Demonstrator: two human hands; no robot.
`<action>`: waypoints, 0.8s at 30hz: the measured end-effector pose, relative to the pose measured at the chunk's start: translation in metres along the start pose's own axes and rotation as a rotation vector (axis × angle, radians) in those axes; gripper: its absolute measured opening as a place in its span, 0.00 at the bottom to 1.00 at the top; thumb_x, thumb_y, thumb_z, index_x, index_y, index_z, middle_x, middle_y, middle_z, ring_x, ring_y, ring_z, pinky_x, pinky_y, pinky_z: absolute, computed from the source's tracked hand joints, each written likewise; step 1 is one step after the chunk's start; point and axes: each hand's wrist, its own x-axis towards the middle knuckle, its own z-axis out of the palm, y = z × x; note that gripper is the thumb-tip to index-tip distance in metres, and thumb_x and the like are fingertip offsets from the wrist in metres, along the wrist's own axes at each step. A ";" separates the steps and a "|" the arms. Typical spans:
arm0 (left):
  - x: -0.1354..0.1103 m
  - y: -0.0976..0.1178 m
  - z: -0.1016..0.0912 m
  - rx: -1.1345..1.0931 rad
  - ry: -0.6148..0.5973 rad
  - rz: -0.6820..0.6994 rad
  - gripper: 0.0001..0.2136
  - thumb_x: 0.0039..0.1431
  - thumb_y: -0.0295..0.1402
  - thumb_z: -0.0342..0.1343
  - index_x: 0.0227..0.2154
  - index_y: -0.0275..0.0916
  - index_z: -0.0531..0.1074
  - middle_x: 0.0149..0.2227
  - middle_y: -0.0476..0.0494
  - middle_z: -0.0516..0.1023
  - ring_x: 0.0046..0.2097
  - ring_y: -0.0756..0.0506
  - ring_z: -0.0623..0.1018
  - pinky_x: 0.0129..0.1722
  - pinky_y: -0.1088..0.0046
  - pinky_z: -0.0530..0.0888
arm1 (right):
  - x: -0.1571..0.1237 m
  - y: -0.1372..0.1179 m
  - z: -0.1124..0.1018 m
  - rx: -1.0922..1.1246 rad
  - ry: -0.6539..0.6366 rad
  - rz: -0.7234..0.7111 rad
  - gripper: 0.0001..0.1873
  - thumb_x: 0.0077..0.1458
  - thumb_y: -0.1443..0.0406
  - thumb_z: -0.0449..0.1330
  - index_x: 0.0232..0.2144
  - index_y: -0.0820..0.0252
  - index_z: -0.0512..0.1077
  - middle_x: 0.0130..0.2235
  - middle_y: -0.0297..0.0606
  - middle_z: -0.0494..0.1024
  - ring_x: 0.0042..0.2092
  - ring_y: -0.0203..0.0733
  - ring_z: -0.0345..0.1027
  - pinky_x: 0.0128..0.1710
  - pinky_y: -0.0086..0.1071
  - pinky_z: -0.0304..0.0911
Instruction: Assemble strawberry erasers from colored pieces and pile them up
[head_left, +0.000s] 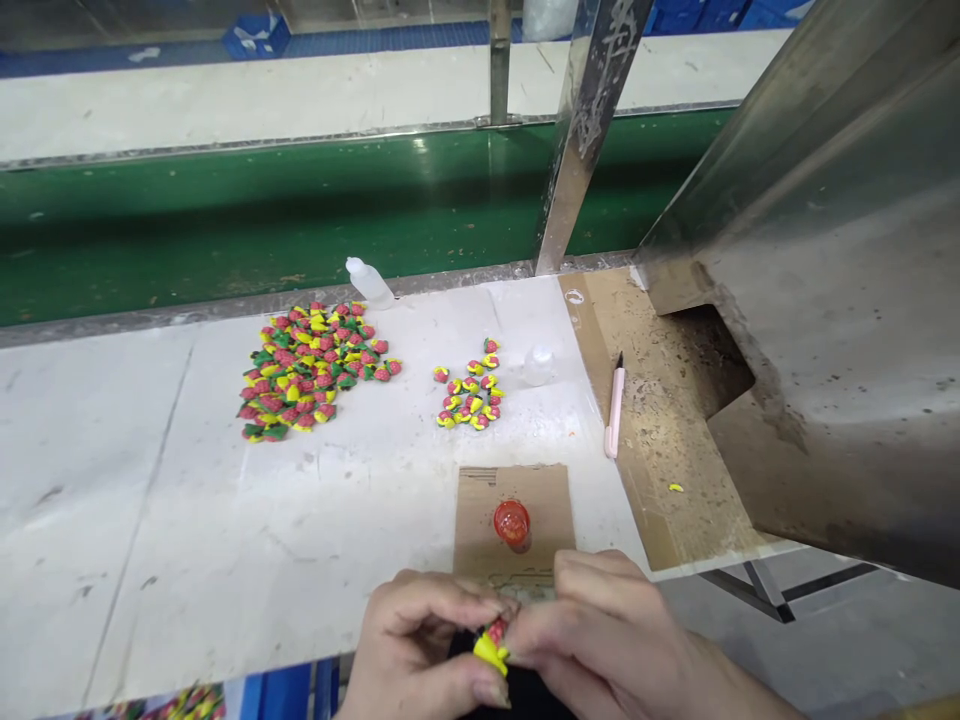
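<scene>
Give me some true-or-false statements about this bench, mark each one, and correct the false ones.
1. The left hand and the right hand both pinch a strawberry piece. True.
2. The red-topped jar stands on the cardboard sheet. True.
3. The pink knife lies on that cardboard sheet. False: it lies further right, apart from the sheet.
4. The larger heap of strawberry pieces sits right of the smaller heap. False: it sits left of it.
5. The white squeeze bottle stands upright. False: it lies on its side.
</scene>
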 end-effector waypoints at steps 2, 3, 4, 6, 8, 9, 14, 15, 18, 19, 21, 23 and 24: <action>-0.003 -0.001 0.006 -0.082 0.097 -0.042 0.13 0.41 0.33 0.82 0.33 0.49 0.88 0.33 0.46 0.91 0.35 0.44 0.89 0.38 0.77 0.84 | -0.002 0.003 0.004 0.023 0.068 -0.015 0.12 0.74 0.67 0.55 0.39 0.56 0.77 0.27 0.29 0.67 0.28 0.33 0.63 0.29 0.25 0.60; -0.004 -0.001 0.010 -0.117 0.152 -0.069 0.14 0.39 0.34 0.82 0.31 0.47 0.88 0.32 0.46 0.91 0.34 0.45 0.89 0.37 0.78 0.83 | -0.003 0.004 0.006 0.028 0.091 -0.020 0.12 0.73 0.68 0.56 0.39 0.56 0.78 0.28 0.30 0.66 0.29 0.33 0.63 0.29 0.24 0.61; -0.006 -0.001 0.013 -0.146 0.198 -0.098 0.14 0.36 0.35 0.83 0.29 0.45 0.87 0.31 0.47 0.91 0.33 0.46 0.89 0.36 0.79 0.82 | -0.004 0.005 0.008 0.030 0.106 -0.030 0.11 0.72 0.68 0.56 0.39 0.56 0.79 0.28 0.30 0.66 0.30 0.33 0.64 0.30 0.24 0.62; -0.008 -0.001 0.019 -0.199 0.232 -0.159 0.17 0.33 0.35 0.84 0.29 0.43 0.86 0.30 0.47 0.90 0.32 0.47 0.88 0.35 0.80 0.81 | -0.005 0.008 0.010 0.037 0.125 -0.061 0.11 0.71 0.69 0.57 0.41 0.56 0.79 0.30 0.31 0.67 0.32 0.34 0.65 0.32 0.24 0.66; -0.009 -0.002 0.022 -0.261 0.225 -0.206 0.18 0.34 0.36 0.84 0.30 0.42 0.86 0.30 0.47 0.90 0.32 0.47 0.88 0.34 0.79 0.81 | -0.006 0.010 0.012 0.048 0.140 -0.095 0.09 0.71 0.68 0.58 0.44 0.56 0.79 0.33 0.34 0.71 0.36 0.35 0.68 0.37 0.26 0.70; -0.009 -0.003 0.023 -0.293 0.215 -0.220 0.18 0.35 0.35 0.84 0.31 0.42 0.85 0.30 0.46 0.90 0.32 0.47 0.88 0.33 0.79 0.80 | -0.007 0.011 0.013 0.047 0.151 -0.115 0.08 0.72 0.66 0.59 0.45 0.57 0.79 0.35 0.35 0.73 0.39 0.36 0.70 0.40 0.27 0.72; -0.008 -0.008 0.028 -0.439 0.138 -0.264 0.16 0.42 0.35 0.82 0.34 0.44 0.83 0.29 0.48 0.90 0.29 0.49 0.85 0.31 0.79 0.75 | -0.012 0.017 0.016 -0.107 0.216 -0.239 0.06 0.69 0.67 0.64 0.47 0.59 0.78 0.41 0.37 0.84 0.52 0.38 0.73 0.56 0.31 0.70; -0.008 -0.009 0.028 -0.471 0.119 -0.285 0.16 0.42 0.35 0.82 0.34 0.44 0.82 0.27 0.50 0.89 0.27 0.50 0.84 0.31 0.80 0.74 | -0.013 0.019 0.016 -0.124 0.209 -0.261 0.06 0.69 0.68 0.63 0.48 0.59 0.77 0.41 0.34 0.85 0.53 0.36 0.73 0.58 0.30 0.68; -0.010 -0.011 0.029 -0.514 0.084 -0.346 0.16 0.44 0.34 0.81 0.34 0.43 0.81 0.25 0.52 0.87 0.24 0.53 0.81 0.29 0.81 0.72 | -0.011 0.023 0.014 -0.125 0.160 -0.316 0.06 0.73 0.66 0.60 0.49 0.59 0.76 0.40 0.31 0.87 0.52 0.32 0.75 0.56 0.29 0.68; -0.010 -0.012 0.029 -0.510 0.085 -0.353 0.16 0.45 0.34 0.81 0.34 0.43 0.81 0.25 0.52 0.87 0.25 0.53 0.81 0.29 0.81 0.72 | -0.010 0.024 0.013 -0.128 0.147 -0.321 0.07 0.73 0.65 0.59 0.49 0.59 0.76 0.40 0.31 0.87 0.51 0.32 0.76 0.54 0.29 0.68; -0.011 -0.013 0.029 -0.493 0.089 -0.345 0.15 0.46 0.34 0.80 0.35 0.44 0.82 0.25 0.53 0.87 0.25 0.53 0.82 0.30 0.81 0.73 | -0.007 0.025 0.013 -0.119 0.159 -0.321 0.07 0.73 0.65 0.60 0.49 0.60 0.76 0.39 0.33 0.86 0.47 0.34 0.76 0.51 0.30 0.68; -0.010 -0.013 0.027 -0.451 0.090 -0.306 0.16 0.46 0.36 0.80 0.36 0.46 0.82 0.26 0.53 0.87 0.26 0.51 0.83 0.31 0.79 0.74 | -0.007 0.025 0.014 -0.094 0.178 -0.310 0.07 0.71 0.66 0.61 0.49 0.59 0.77 0.40 0.34 0.85 0.45 0.35 0.74 0.51 0.29 0.67; -0.009 -0.011 0.026 -0.404 0.078 -0.262 0.16 0.46 0.37 0.80 0.37 0.48 0.83 0.28 0.52 0.88 0.28 0.49 0.84 0.32 0.77 0.76 | -0.008 0.024 0.015 -0.073 0.195 -0.293 0.07 0.71 0.65 0.61 0.49 0.58 0.77 0.42 0.35 0.83 0.47 0.37 0.73 0.52 0.29 0.67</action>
